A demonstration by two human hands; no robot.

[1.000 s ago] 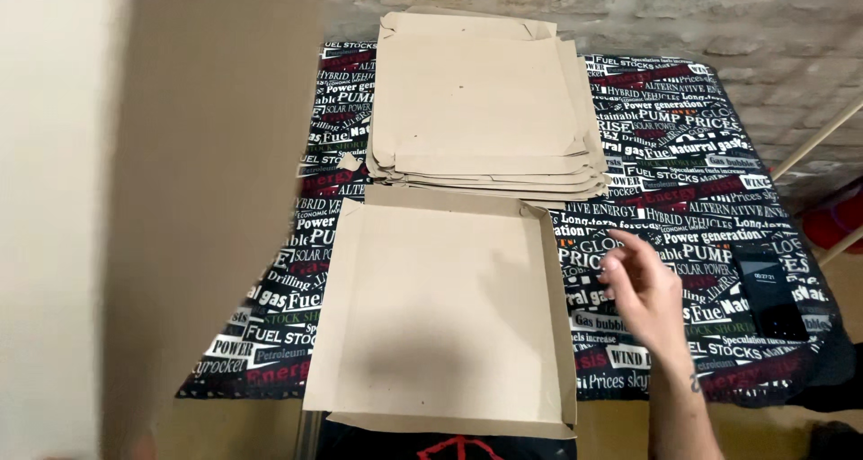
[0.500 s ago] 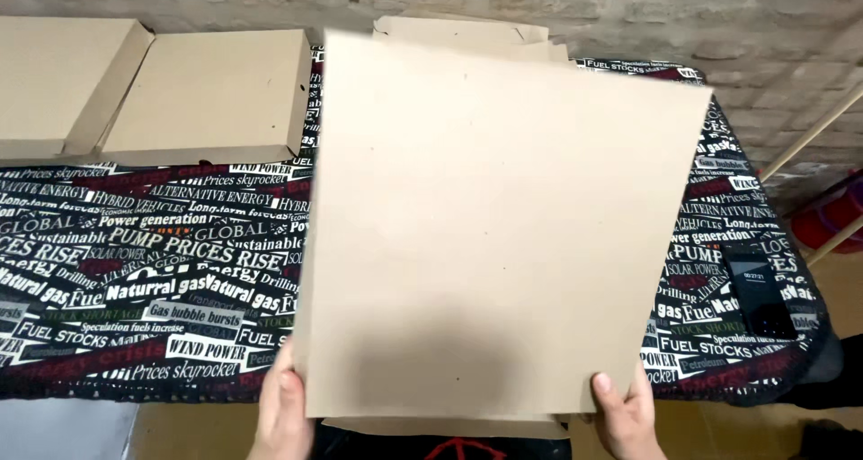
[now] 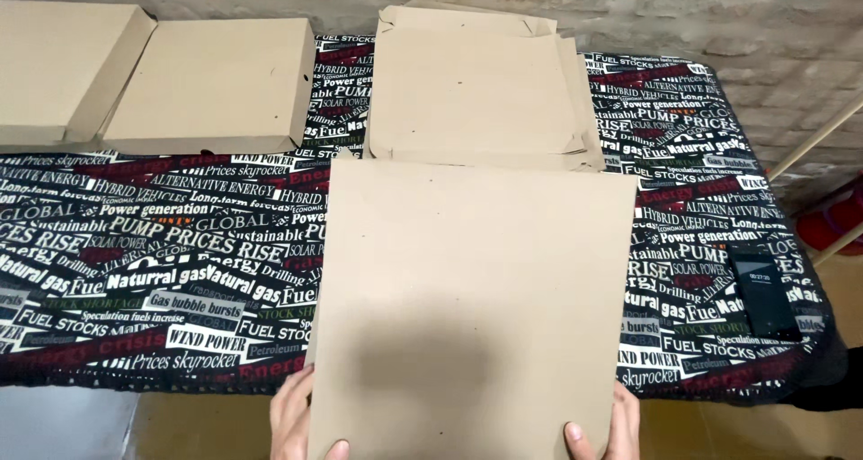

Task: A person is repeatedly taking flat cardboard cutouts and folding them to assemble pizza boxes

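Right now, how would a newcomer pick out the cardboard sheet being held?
Start at the table's print-covered cloth. At its near edge, both hands, left hand and right hand, hold the large plain cardboard sheet. Unlike the flat stack behind, it shows no flaps.
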